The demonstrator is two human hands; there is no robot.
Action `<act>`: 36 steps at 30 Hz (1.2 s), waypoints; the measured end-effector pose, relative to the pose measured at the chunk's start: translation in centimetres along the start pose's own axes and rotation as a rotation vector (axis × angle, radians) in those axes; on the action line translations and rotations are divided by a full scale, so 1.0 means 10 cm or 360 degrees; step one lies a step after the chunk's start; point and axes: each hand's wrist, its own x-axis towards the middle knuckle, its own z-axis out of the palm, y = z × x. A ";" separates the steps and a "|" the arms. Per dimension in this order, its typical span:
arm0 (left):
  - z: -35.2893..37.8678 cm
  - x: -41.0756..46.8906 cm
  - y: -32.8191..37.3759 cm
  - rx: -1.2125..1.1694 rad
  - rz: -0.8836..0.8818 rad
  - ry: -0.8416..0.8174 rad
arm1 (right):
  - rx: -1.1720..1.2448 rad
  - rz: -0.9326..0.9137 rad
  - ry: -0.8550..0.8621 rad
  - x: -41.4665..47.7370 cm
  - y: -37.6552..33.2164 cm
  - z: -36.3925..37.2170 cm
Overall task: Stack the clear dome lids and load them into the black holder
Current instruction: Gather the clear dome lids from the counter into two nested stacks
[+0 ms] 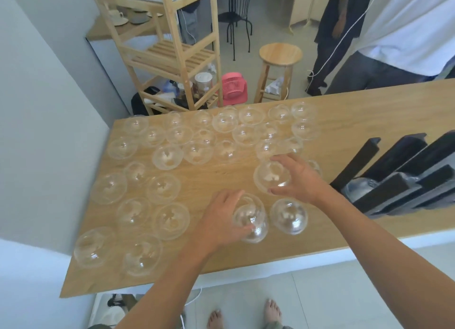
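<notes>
Several clear dome lids [167,156] lie spread over the wooden table [221,181]. My left hand [221,220] grips a small stack of dome lids [251,220] near the front middle. My right hand [298,178] curls over another dome lid [269,177] just beyond it. One loose lid [288,216] sits between my two forearms. The black holder [403,176] stands at the right, with a few clear lids [357,188] lying in one of its slots.
A wooden shelf rack [172,50], a pink fan [234,87] and a round wooden stool [279,57] stand beyond the table's far edge. Two people [398,33] stand at the far right. A grey wall [37,107] borders the left.
</notes>
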 end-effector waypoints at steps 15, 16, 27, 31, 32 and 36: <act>0.31 0.05 0.06 0.0201 -0.0073 -0.0171 | -0.0145 -0.0053 -0.0248 -0.65 0.57 0.19; 0.32 0.04 0.05 0.0209 -0.0080 -0.0176 | -0.0146 -0.0054 -0.0248 -0.65 0.58 0.21; 0.38 0.02 0.02 0.0297 -0.0133 -0.0195 | -0.0177 -0.0031 -0.0310 -0.58 0.60 0.22; 0.35 0.01 0.02 0.0257 -0.0153 -0.0212 | -0.0076 -0.0007 -0.0311 -0.58 0.55 0.13; 0.34 0.00 0.02 0.0236 -0.0158 -0.0194 | -0.0063 -0.0003 -0.0241 -0.56 0.53 0.11; 0.27 -0.01 -0.02 0.0164 -0.0165 -0.0056 | -0.0206 0.0174 0.0201 -0.31 0.49 0.05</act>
